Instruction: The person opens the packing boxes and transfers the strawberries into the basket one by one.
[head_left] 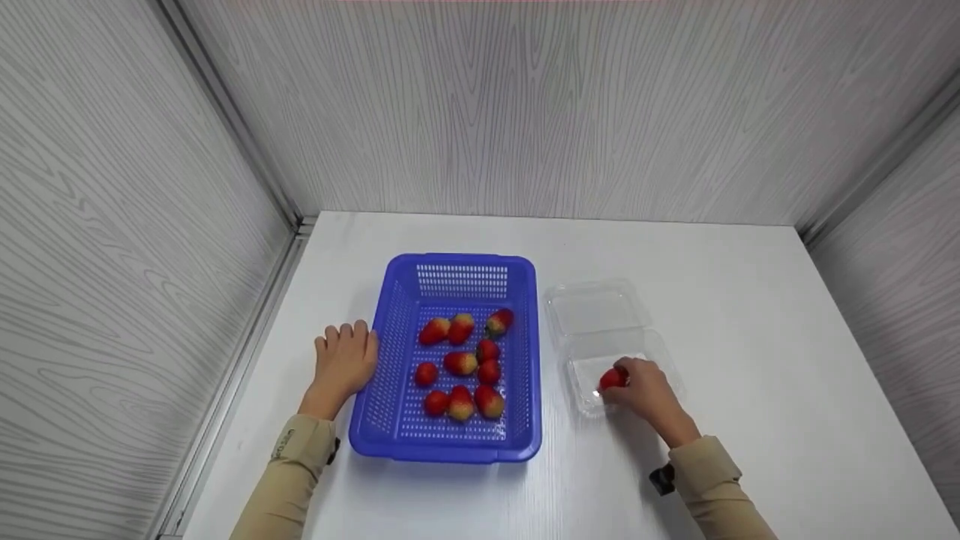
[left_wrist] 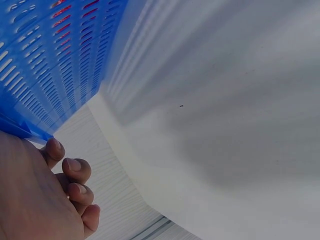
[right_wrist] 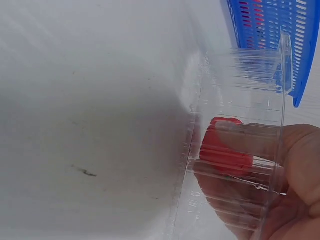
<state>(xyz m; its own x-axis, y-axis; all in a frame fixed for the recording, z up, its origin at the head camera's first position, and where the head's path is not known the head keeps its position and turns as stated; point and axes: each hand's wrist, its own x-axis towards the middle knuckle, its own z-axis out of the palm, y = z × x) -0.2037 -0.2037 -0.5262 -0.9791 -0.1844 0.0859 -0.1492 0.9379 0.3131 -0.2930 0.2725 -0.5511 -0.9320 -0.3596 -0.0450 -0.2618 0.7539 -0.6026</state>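
A red strawberry (head_left: 612, 379) is pinched between the thumb and fingers of my right hand (head_left: 646, 390), low inside the near half of a clear plastic clamshell box (head_left: 581, 375). Through the box's clear wall, the right wrist view shows the red strawberry (right_wrist: 227, 150) in those fingers. My left hand (head_left: 345, 360) rests against the left rim of a blue plastic basket (head_left: 536, 360), its fingers loosely bent outside the rim in the left wrist view. Several red strawberries (head_left: 460, 363), some with yellowish ends, lie on the basket's perforated floor.
The clamshell's lid (head_left: 596, 307) lies folded back, away from me. Both containers stand side by side on a white table (head_left: 750, 337). Wood-grain panels (head_left: 487, 112) enclose the table at the back and sides.
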